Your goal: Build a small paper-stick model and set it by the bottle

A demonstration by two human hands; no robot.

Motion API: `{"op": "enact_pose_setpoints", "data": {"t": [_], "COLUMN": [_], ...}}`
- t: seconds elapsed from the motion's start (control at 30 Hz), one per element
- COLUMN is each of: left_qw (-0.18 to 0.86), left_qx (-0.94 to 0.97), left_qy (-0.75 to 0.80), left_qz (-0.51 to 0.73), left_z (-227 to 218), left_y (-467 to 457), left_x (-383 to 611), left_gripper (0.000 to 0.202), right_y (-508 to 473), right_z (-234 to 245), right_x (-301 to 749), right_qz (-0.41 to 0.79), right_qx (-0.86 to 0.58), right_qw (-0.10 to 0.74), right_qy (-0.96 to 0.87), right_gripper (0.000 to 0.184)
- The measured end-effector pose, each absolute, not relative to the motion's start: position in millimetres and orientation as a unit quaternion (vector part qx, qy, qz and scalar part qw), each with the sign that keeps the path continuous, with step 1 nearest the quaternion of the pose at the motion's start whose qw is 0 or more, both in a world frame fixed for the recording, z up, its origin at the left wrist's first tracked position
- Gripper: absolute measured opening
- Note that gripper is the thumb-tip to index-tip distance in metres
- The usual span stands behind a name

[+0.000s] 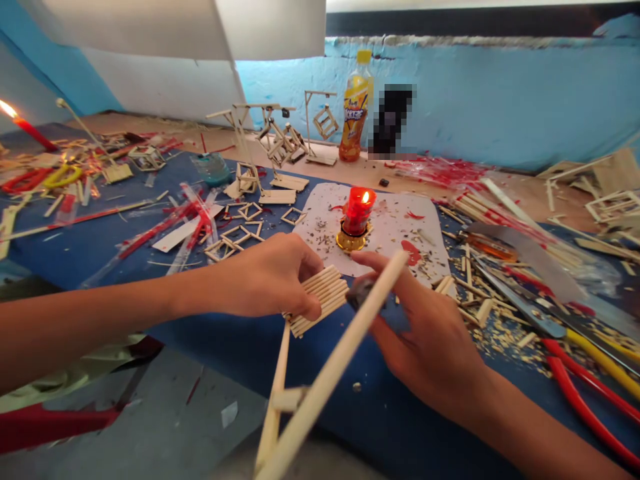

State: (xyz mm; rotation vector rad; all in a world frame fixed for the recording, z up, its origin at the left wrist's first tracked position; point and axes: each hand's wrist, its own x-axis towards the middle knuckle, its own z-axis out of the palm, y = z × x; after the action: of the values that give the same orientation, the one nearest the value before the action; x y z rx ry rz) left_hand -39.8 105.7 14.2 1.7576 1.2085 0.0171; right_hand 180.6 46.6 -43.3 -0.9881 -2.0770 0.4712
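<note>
My left hand (280,277) is closed on a wooden stick frame, gripping its small flat platform of thin sticks (323,300) laid side by side. From that platform, joined sticks reach down toward me, and one long stick (340,353) slants up past my right hand. My right hand (425,327) has its thumb and fingers curled around a small dark piece (359,293), blurred and partly behind the long stick. A lit red candle (359,210) stands on a gold-coloured base just beyond both hands, over a pale board (320,213) strewn with burnt bits.
Finished stick models (273,143) stand at the back beside a drink bottle (356,110). Scissors with red and yellow handles (565,347) lie right, among wood scraps. Another lit candle (33,130) leans at far left. Square stick frames (235,237) lie left of the board.
</note>
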Motion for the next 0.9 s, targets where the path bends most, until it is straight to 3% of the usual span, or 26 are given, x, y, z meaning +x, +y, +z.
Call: {"op": "enact_pose_setpoints", "data": {"t": [0.23, 0.53, 0.9], "left_qw": [0.474, 0.4, 0.344], "left_qx": [0.71, 0.741, 0.761], "left_qy": [0.515, 0.523, 0.537], "left_qz": [0.082, 0.128, 0.116], "left_z": [14.4, 19.2, 21.2], "left_y": [93.3, 86.2, 87.7], "left_x": [-30.2, -17.3, -10.6], "left_gripper": [0.008, 0.006, 0.011], "right_y": [37.3, 30.1, 31.6], "right_z": [-41.9, -32.7, -29.7], "right_x": [177.4, 169.9, 172.1], "right_qz": [0.095, -0.012, -0.003], "right_qx": [-0.429, -0.442, -0.439], "right_qw": [0.426, 0.434, 0.436], "right_qy": [-0.791, -0.785, -0.786], "right_gripper": [0.048, 0.068, 0.067]}}
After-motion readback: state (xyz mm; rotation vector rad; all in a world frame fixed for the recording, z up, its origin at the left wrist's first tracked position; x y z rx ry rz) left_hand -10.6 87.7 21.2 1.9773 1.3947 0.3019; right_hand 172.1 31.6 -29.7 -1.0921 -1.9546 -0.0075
